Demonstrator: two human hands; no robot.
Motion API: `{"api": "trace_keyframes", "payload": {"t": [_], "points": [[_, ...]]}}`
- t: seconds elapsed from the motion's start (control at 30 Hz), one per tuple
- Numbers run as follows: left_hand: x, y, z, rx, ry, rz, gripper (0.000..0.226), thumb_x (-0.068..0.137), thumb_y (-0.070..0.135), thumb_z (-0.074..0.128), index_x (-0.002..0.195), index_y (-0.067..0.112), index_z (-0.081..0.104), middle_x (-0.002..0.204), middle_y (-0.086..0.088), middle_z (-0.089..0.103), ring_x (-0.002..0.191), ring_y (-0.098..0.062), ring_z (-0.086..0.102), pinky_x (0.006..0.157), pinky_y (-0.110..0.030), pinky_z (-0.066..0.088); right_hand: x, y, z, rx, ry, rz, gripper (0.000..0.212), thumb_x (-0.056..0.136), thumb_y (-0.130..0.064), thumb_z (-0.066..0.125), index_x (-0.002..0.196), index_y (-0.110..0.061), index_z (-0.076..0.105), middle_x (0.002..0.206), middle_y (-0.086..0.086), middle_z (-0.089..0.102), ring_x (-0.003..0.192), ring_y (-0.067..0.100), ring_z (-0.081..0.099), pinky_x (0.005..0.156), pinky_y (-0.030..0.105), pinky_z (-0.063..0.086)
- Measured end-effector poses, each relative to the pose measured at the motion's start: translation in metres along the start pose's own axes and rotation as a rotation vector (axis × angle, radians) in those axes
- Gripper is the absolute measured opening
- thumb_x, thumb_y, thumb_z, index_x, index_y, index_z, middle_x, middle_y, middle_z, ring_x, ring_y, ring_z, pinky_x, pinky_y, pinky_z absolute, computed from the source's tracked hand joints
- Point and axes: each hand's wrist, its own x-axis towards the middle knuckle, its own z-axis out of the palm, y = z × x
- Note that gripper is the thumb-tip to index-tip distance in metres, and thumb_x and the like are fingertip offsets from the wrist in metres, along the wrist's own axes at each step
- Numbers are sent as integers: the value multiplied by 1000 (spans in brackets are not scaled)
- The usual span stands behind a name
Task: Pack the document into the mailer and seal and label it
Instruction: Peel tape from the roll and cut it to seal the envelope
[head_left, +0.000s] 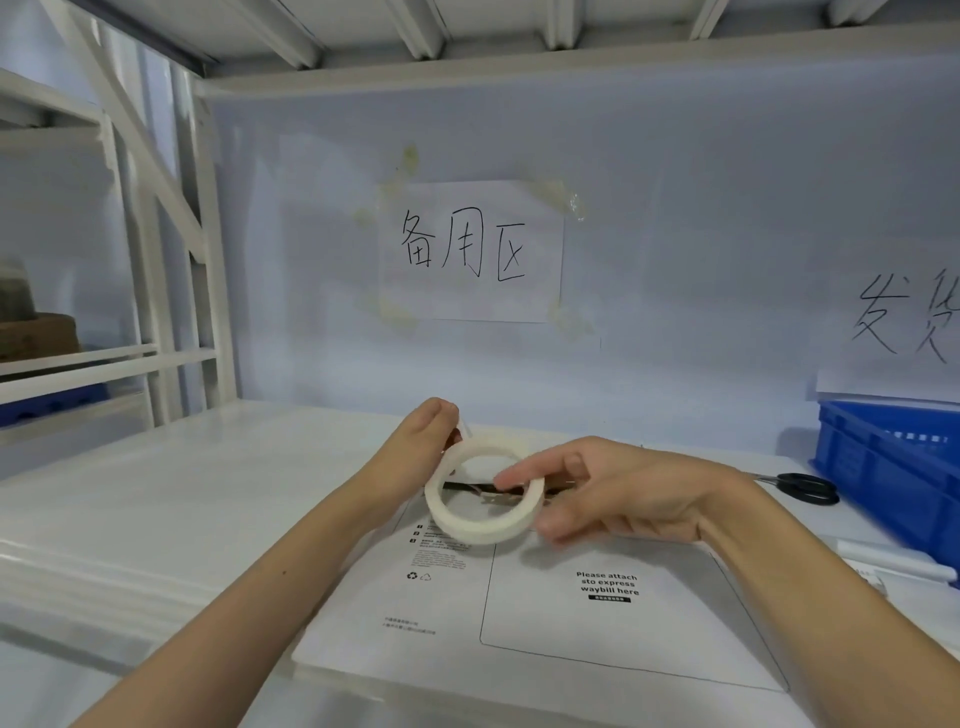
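Observation:
A white mailer (597, 623) lies flat on the white shelf, printed side up, with a framed waybill box and the words "Please attach express waybill here". Above its far edge I hold a roll of white tape (485, 525). My right hand (613, 493) grips the roll, fingers through its hole and over its near rim. My left hand (421, 447) pinches the tape at the roll's far left side. The document is not visible. A dark strip shows along the mailer's far edge, behind the roll.
Black-handled scissors (802, 487) lie on the shelf to the right. A blue plastic crate (883, 467) stands at the far right, with a white marker (893, 561) in front of it. Paper signs hang on the back wall (472, 249). White shelf posts (208, 291) rise at left.

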Motion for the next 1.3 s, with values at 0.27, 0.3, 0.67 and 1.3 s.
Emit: {"api": "trace_keyframes", "payload": {"t": [0.27,0.3,0.67,1.3], "points": [[7,1,-5,-373,-54,-21,18,102,14,40,94,6,53,71,0,50,61,-16,50,58,-26,46,7,-16,-7,-29,245,-171,27,87,2,67,113,-5,64,83,5,50,67,11,56,83,33,59],[7,1,-5,-355,-59,-34,17,102,14,39,94,6,51,71,0,49,60,-15,49,56,-26,45,9,-15,-8,-85,285,-175,18,90,-8,67,108,-6,64,84,5,52,65,12,54,84,36,59],[14,-21,-7,243,-19,-90,26,103,34,38,84,22,51,85,6,51,73,-12,47,66,-27,37,43,4,-58,-413,481,-148,35,96,-46,52,106,-17,68,111,-2,69,109,14,62,98,32,51],[9,-21,-34,535,-198,-359,27,103,28,45,80,16,52,71,-1,52,64,-18,44,60,-26,34,62,55,-53,-137,392,-62,32,97,-34,57,87,-6,68,88,4,71,96,21,66,82,23,51]]}}
